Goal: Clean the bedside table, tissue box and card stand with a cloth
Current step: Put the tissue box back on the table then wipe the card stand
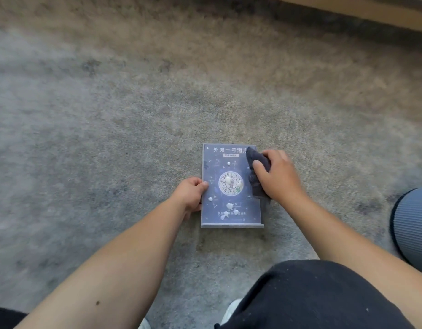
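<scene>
The card stand (229,198) lies flat on the carpet, face up: a dark blue card with white lettering and a round code in the middle, dotted with several white blobs. My left hand (192,194) grips its left edge, thumb on the card face. My right hand (278,176) is closed around a dark crumpled cloth (257,162), pressed onto the stand's upper right part. The cloth covers the card's top right corner. No tissue box or bedside table surface is in view.
Grey-beige carpet (110,115) fills the view. A grey ribbed round object (412,224) stands at the right edge. A wooden edge (371,13) runs along the top right. My dark-trousered knee (312,298) and a light shoe (231,309) are at the bottom.
</scene>
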`<control>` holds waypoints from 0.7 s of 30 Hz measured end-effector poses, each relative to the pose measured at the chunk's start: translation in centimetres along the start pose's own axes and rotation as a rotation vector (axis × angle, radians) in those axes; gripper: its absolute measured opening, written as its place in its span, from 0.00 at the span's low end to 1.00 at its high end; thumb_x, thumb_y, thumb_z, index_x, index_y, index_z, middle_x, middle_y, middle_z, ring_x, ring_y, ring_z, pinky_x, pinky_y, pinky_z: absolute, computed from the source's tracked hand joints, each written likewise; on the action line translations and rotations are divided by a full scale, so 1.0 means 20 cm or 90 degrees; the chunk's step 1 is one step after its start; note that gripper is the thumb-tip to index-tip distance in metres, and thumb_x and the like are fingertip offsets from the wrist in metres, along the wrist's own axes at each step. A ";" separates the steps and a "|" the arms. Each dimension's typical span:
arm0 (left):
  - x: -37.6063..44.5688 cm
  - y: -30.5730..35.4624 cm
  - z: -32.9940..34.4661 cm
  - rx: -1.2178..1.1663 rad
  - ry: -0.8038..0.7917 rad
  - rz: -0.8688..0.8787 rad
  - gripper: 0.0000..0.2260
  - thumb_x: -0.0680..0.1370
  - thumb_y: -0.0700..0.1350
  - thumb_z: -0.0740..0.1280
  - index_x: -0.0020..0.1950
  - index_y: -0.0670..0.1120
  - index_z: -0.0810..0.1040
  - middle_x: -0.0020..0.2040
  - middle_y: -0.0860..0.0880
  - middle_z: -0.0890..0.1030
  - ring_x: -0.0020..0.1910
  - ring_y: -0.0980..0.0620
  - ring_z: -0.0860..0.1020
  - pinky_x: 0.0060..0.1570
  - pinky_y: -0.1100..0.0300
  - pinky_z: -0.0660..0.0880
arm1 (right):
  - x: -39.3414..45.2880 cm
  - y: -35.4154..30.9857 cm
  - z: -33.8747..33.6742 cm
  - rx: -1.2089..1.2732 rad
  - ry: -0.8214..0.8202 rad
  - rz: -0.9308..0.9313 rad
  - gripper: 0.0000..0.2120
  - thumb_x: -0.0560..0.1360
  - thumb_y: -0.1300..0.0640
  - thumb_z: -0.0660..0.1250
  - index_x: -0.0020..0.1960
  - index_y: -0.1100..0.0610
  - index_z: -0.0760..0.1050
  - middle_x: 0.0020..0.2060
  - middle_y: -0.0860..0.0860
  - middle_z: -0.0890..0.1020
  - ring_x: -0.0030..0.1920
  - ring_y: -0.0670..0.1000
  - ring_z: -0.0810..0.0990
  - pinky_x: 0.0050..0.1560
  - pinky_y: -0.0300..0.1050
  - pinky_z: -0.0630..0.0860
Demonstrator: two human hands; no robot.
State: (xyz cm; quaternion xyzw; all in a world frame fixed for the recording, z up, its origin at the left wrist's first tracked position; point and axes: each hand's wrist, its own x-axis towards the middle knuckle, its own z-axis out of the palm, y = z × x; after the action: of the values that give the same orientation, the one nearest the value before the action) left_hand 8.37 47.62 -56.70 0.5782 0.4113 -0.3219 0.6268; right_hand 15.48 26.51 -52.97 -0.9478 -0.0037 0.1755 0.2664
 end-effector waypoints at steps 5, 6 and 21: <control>0.02 -0.02 0.00 0.009 0.004 0.020 0.09 0.83 0.44 0.61 0.45 0.44 0.74 0.47 0.40 0.83 0.44 0.43 0.83 0.49 0.44 0.82 | 0.11 -0.23 0.16 -0.163 -0.011 -0.231 0.14 0.78 0.47 0.61 0.60 0.51 0.72 0.53 0.54 0.76 0.51 0.57 0.75 0.46 0.50 0.72; 0.02 -0.02 0.01 0.007 0.006 0.027 0.09 0.83 0.43 0.61 0.45 0.44 0.75 0.46 0.39 0.83 0.44 0.43 0.82 0.50 0.42 0.81 | 0.13 -0.28 0.20 -0.193 -0.017 -0.268 0.14 0.77 0.47 0.62 0.59 0.53 0.73 0.52 0.56 0.76 0.51 0.59 0.75 0.45 0.51 0.72; 0.02 -0.03 0.04 0.024 0.058 0.027 0.08 0.82 0.46 0.61 0.47 0.44 0.76 0.47 0.40 0.85 0.47 0.41 0.84 0.49 0.39 0.81 | 0.19 0.14 0.14 -0.336 0.022 -0.185 0.10 0.81 0.49 0.55 0.52 0.55 0.68 0.45 0.57 0.73 0.39 0.54 0.67 0.34 0.47 0.63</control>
State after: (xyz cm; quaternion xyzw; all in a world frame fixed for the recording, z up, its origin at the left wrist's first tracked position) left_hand 8.21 46.84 -57.40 0.6124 0.4208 -0.2893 0.6035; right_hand 17.93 25.89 -57.89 -0.9767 -0.1803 0.1120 0.0331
